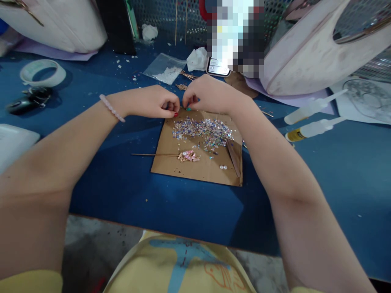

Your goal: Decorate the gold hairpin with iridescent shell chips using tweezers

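Observation:
Both hands are over the far edge of a brown cardboard piece (166, 165). My left hand (163, 103), a beaded bracelet at its wrist, has curled fingers pinched at the far left corner. Close beside it, my right hand (206, 95) is bent down with its fingertips together at the same edge. Whatever either pinch holds is too small or hidden. Nearer me lies a heap of shiny sequins (203, 130). Below the heap is a thin stick (152, 154) with a pink and gold beaded ornament (188, 156) at its end. Tweezers (233, 158) and two pearl beads (223, 167) rest at the right.
A tape roll (42, 73) and a black object (29, 99) lie left. Behind the hands are a plastic bag of white bits (166, 74), crumpled tissue (197, 59) and a phone (218, 67). Two glue-type bottles (313, 129) lie right; pale handbags (293, 61) stand behind.

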Action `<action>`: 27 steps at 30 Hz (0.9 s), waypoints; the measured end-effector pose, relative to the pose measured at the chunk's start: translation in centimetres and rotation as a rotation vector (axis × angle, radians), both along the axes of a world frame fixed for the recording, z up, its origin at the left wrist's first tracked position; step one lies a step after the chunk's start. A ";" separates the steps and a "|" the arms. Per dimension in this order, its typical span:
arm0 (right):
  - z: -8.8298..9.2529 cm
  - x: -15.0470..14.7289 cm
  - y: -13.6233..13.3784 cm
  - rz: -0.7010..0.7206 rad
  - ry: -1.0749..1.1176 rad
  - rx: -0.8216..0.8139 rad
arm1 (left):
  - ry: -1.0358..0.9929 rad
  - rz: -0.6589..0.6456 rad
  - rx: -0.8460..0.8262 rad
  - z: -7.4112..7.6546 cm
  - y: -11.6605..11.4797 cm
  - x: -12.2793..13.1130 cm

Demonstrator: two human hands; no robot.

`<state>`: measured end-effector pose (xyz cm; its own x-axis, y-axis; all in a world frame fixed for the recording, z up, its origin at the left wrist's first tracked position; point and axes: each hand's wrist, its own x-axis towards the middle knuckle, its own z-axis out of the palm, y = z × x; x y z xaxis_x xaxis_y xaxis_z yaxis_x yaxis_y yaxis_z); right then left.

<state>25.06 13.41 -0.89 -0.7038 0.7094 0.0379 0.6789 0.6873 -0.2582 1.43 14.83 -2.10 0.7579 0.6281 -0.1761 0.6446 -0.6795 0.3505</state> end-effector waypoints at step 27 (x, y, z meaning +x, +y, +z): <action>10.9 0.5 -8.1 -0.022 -0.177 0.192 | -0.007 -0.039 0.040 -0.6 0.1 0.1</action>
